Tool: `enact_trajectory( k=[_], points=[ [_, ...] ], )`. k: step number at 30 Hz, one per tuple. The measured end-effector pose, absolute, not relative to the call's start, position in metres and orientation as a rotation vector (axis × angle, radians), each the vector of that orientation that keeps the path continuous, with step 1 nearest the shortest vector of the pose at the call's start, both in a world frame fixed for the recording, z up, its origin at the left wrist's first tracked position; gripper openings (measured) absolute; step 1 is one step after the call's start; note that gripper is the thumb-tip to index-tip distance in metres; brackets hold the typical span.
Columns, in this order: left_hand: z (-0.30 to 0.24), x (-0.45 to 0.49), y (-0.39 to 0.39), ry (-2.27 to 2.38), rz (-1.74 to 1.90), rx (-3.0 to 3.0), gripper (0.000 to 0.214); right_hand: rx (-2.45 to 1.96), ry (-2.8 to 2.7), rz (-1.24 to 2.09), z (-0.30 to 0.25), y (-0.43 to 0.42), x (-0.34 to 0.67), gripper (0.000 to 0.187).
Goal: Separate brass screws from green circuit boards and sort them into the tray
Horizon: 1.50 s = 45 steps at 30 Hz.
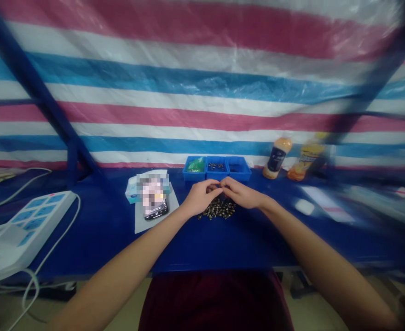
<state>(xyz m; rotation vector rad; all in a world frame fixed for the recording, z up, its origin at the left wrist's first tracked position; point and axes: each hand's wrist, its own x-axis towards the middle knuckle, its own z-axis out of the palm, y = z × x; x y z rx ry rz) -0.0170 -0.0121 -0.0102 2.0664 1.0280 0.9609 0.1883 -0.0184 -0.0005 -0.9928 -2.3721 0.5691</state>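
My left hand point(199, 197) and my right hand point(240, 193) meet at the fingertips above the middle of a blue table point(202, 248). Between the fingers is a small metal part, mostly hidden by them. Just below my hands lies a loose heap of small brass-and-dark metal parts point(218, 209), which looks like screws or connectors. Beyond my hands stands a row of three blue plastic bins point(216, 168). The left bin point(194, 168) holds a green bag, and the middle bin point(216, 168) holds small metal parts.
To the left lie a smartphone point(156, 208) on a white sheet point(156, 220) and a white power strip point(26, 225) with cables. Two bottles point(276, 158) stand at the back right. A striped tarpaulin point(202, 119) and blue frame bars point(37, 87) rise behind the table.
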Motion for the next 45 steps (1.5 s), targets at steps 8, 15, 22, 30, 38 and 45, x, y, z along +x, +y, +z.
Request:
enact_trajectory(
  k=[8,15,22,30,38,45],
  points=[
    [-0.014,-0.017,-0.004,1.007,1.054,1.816,0.025,-1.066,-2.226,0.595,0.002,-0.021,0.183,0.021],
    [-0.012,-0.016,-0.005,1.076,1.089,1.7,0.025,-1.054,-1.883,0.895,-0.003,-0.015,0.179,0.022],
    [-0.014,-0.017,-0.003,1.081,1.092,1.711,0.025,-0.958,-1.62,1.129,-0.008,-0.004,0.188,0.046],
    [-0.016,-0.017,-0.002,1.094,1.084,1.766,0.025,-1.064,-1.361,1.304,-0.011,0.002,0.198,0.03],
    [-0.013,-0.018,-0.003,1.105,1.09,1.779,0.025,-1.292,-1.239,1.238,-0.015,0.014,0.216,0.038],
    [-0.011,-0.018,-0.004,1.104,1.098,1.8,0.022,-1.279,-1.138,1.151,-0.008,0.014,0.22,0.038]
  ],
)
